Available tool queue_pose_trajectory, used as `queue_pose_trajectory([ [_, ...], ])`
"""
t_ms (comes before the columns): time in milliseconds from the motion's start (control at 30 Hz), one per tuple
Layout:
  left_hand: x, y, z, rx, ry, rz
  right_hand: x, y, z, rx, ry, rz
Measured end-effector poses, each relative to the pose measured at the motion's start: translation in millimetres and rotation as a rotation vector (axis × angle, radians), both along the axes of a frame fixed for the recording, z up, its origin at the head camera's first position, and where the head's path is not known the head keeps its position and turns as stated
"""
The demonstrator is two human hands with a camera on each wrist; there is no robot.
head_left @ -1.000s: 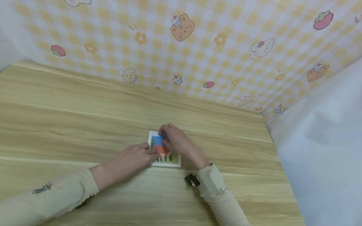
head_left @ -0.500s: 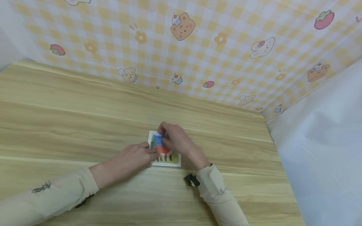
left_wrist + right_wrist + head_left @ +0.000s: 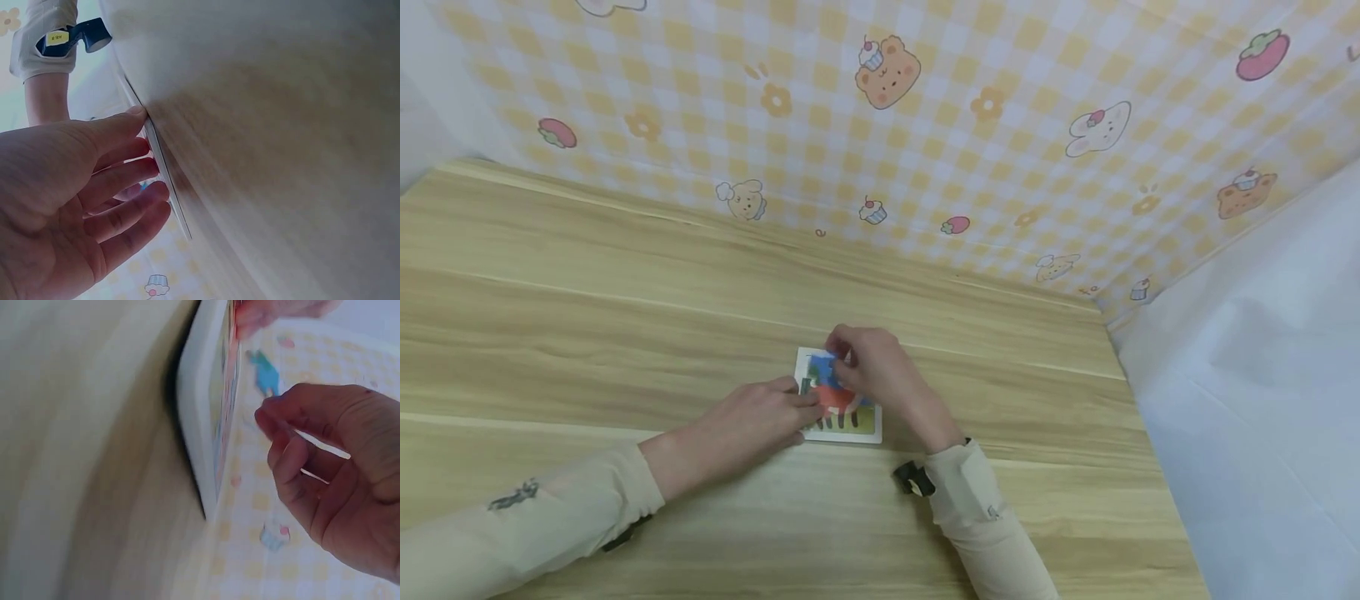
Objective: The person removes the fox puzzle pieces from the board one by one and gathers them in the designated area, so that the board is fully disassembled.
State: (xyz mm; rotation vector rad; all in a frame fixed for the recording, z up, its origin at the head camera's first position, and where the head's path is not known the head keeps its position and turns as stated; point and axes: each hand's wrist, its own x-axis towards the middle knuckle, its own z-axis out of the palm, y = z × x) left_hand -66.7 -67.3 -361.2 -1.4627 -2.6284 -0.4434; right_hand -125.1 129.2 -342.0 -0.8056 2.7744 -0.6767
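Observation:
A small picture puzzle (image 3: 867, 437) with a white border lies flat on the table, showing a red animal with dark legs. My left hand (image 3: 745, 421) rests its extended fingertips on the puzzle's left side; in the left wrist view its thumb touches the edge of the thin board (image 3: 165, 165). Over the puzzle's upper right, my right hand (image 3: 886, 371) pinches a blue puzzle piece (image 3: 267, 376) with a green end. The right wrist view shows that piece held clear of the board, between thumb and fingertips. The hands cover part of the picture.
The wooden table (image 3: 587, 317) extends around both hands. A yellow checked cloth (image 3: 925, 150) with cartoon prints hangs along the back, and white sheeting (image 3: 1247, 400) is at the right. Each sleeve carries a dark strapped device, such as the right wrist device (image 3: 913, 479).
My right hand has shifted slightly to the right with the blue puzzle piece, uncovering more of the picture. The left hand stays in place on the puzzle.

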Motion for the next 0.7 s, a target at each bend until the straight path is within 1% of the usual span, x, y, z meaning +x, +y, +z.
queue_pose_trajectory([
  [100, 0.0, 0.5, 0.7, -0.006, -0.013, 0.001, -0.8, 11, 0.9, -0.017, 0.024, -0.031],
  [233, -0.1, 1.1, 1.8, -0.026, -0.018, 0.004, -3.0, 31, 2.6, -0.034, 0.086, -0.078],
  [367, -0.1, 1.8, 1.4, -0.041, 0.009, 0.001, -5.0, 53, 3.0, -0.058, 0.119, -0.126],
  [467, -0.3, 2.2, 1.3, -0.046, 0.025, 0.001, -5.7, 66, 2.9, -0.066, 0.110, -0.159],
  [567, -0.6, 2.3, 1.6, -0.044, 0.019, 0.004, -6.0, 76, 2.5, -0.057, 0.088, -0.187],
  [700, -0.8, 2.2, 1.7, -0.044, 0.001, 0.007, -5.3, 83, 1.3, -0.041, 0.023, -0.207],
])
